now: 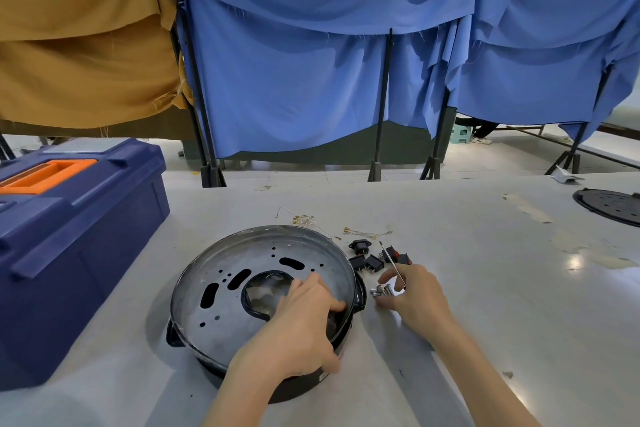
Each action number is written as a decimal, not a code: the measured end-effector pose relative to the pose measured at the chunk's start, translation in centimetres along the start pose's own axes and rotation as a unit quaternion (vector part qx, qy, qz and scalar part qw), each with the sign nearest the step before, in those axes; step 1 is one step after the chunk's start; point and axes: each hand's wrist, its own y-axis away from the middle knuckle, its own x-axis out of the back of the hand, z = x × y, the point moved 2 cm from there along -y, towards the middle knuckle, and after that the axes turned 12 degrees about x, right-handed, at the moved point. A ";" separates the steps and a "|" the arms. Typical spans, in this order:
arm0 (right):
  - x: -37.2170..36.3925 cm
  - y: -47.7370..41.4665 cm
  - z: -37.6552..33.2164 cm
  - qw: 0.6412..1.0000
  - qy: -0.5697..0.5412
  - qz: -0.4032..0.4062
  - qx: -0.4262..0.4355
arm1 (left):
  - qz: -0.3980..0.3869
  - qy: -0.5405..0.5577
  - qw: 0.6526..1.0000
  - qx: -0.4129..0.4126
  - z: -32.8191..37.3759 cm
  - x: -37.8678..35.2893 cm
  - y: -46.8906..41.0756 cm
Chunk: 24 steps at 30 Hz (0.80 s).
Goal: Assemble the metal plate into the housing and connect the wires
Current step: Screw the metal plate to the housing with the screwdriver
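Observation:
A round grey metal plate [221,319] with slots and a large centre opening lies inside the black round housing [358,291] on the white table. My left hand [298,322] rests on the plate's right side, fingers spread flat, thumb down over the housing's near rim. My right hand [412,298] is just right of the housing and holds a thin screwdriver [393,262], its shaft pointing away from me. Its fingers hover over a few silver screws [381,290]. Thin wires with terminals [304,218] lie behind the housing.
Black switch and socket parts [372,258] sit right of the housing. A dark blue toolbox [69,246] with an orange handle stands at the left. Another black perforated disc [613,204] lies at the far right edge. Blue and brown cloths hang behind the table.

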 end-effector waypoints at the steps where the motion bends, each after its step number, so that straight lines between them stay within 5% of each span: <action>1: -0.1 -0.2 0.0 1.000 -0.004 0.000 0.000 | 0.000 0.000 1.000 0.000 0.0 0.0 0.0; 24: -0.6 -1.0 -0.5 0.999 0.020 -0.039 0.025 | 0.002 0.002 1.000 -0.003 0.0 0.1 0.0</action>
